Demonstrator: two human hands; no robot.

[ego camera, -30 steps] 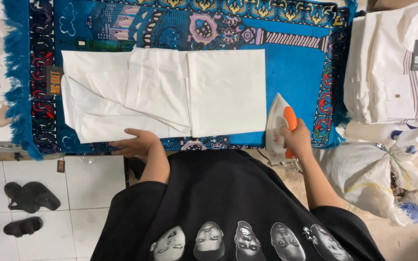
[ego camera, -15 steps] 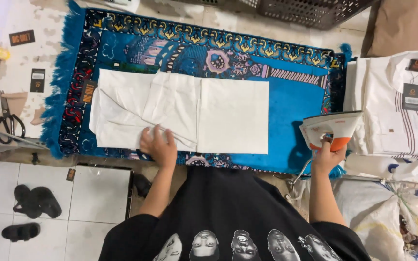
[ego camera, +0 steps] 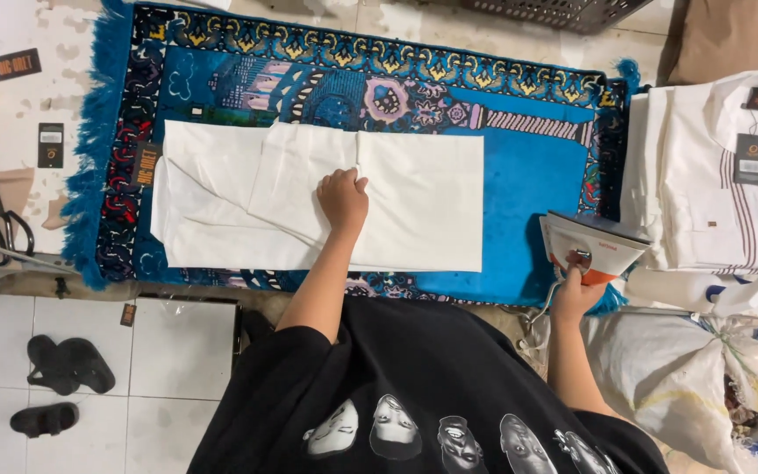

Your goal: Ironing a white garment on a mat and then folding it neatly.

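Observation:
A folded white garment (ego camera: 414, 211) lies flat on a blue patterned rug (ego camera: 528, 184). My left hand (ego camera: 342, 198) rests on the middle of the garment, fingers curled, pressing the cloth down. My right hand (ego camera: 575, 288) grips the handle of a white and orange clothes iron (ego camera: 591, 246). The iron stands on its heel at the rug's right edge, apart from the garment.
A stack of folded white shirts with hang tags (ego camera: 721, 175) sits at the right. White plastic bags (ego camera: 686, 377) lie below it. Scissors (ego camera: 0, 228) and loose tags lie at the left. Black sandals (ego camera: 67, 364) sit on the tiled floor. A dark basket (ego camera: 572, 13) is at the top.
My left hand slid from the garment's near edge up onto its middle. My right hand carried the iron to the right and stood it on its heel at the rug's edge.

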